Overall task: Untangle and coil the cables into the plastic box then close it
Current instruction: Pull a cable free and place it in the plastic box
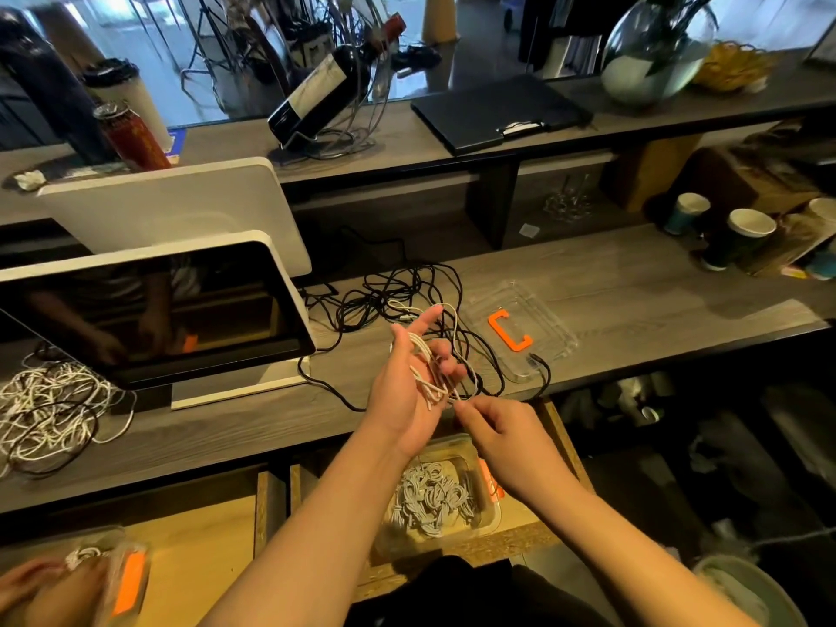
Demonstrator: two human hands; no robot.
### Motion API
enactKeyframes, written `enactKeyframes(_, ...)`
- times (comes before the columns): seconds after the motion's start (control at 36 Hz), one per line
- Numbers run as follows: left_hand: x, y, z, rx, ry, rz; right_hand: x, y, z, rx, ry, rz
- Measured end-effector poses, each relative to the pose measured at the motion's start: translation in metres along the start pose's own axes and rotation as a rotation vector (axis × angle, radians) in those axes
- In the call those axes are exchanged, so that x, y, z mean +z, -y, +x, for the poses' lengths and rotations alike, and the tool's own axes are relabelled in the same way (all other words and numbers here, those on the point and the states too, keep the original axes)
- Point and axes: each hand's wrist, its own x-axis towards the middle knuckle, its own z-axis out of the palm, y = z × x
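left hand: spread flat, palm up, works as a spool for white cable
right hand: pinches cable end, feeding loops
box: drawer below, coils inside
lid: off, on counter

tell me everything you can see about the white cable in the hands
The white cable is thin, round and flexible, likely plastic-sheathed. Several loops of it are wrapped across the palm and fingers of the left hand, which is held upright with fingers fairly straight. The right hand pinches a strand near the bottom of the loops. Another stretch runs up and arcs back into the tangle of black cables on the counter. Its plugs cannot be made out.
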Motion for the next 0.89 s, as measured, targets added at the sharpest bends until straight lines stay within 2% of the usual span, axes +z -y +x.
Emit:
enactKeyframes(0.08, -0.002, -0.002, 0.006, 0.004, -0.033, -0.019, 0.007, 0.003, -0.001, 0.006, 0.034, -0.047)
enactKeyframes(0.19, -0.004, -0.003, 0.011, 0.018, -0.084, 0.080, 0.014, 0.013, -0.003, -0.029, 0.095, -0.098)
enactKeyframes(0.44, -0.015, 0.004, 0.018, 0.106, -0.171, 0.574, 0.019, 0.033, -0.004, -0.151, 0.233, -0.420)
enactKeyframes(0.5, -0.016, 0.005, 0.019, 0.070, -0.123, 0.631, 0.017, 0.036, -0.002, -0.180, 0.229, -0.422)
enactKeyframes(0.69, -0.021, -0.001, 0.023, -0.129, 0.096, 0.613, 0.014, 0.044, 0.003, -0.261, 0.212, -0.386)
enactKeyframes(0.81, -0.022, -0.006, 0.015, -0.282, 0.161, 0.678, 0.003, 0.050, 0.010, -0.270, 0.193, -0.447)
enactKeyframes(0.89, -0.020, -0.007, 0.008, -0.370, 0.148, 0.762, -0.009, 0.053, 0.017, -0.291, 0.182, -0.482)
